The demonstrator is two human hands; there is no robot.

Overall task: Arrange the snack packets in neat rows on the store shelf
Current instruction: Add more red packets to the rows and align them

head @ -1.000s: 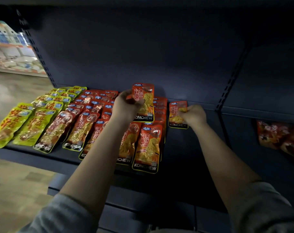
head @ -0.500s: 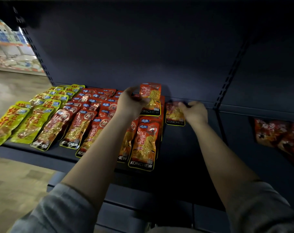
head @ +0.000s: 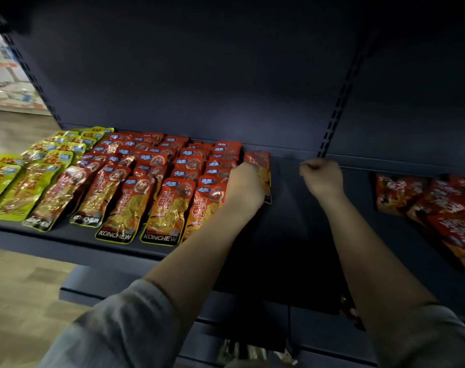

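**Starting a new row at the right end of the red block**

On the dark blue metal store shelf (head: 292,235), shiny red foil snack packets (head: 162,203) lie shingled in rows running from 6 o'clock back to 12 o'clock, with yellow-green foil packets (head: 18,187) at 9 o'clock of them. One more red-and-orange foil packet (head: 260,162) is held by the left hand (head: 246,185) at the 3 o'clock edge of the block, near the back panel; the fingers are curled round its left edge, though how firmly they pinch is hidden by the back of the hand. The right hand (head: 322,176) is bunched into a fist at 3 o'clock of that packet, apart from it, and nothing is seen held in it. A looser pile of darker red packets (head: 438,208) lies on the neighbouring bay at 3 o'clock.

The step in hand is judged to be the setting down of this packet as the back piece of a fresh row. It would best be laid flat, its long edge kept parallel to the neighbouring row and just beside it without overlapping sideways. The printed face should be kept up and the lower label turned toward 6 o'clock, as on the others. The foil is likely slippery, so the packet should be pressed down lightly before release. Later packets would be lapped over it toward 6 o'clock with the same step.
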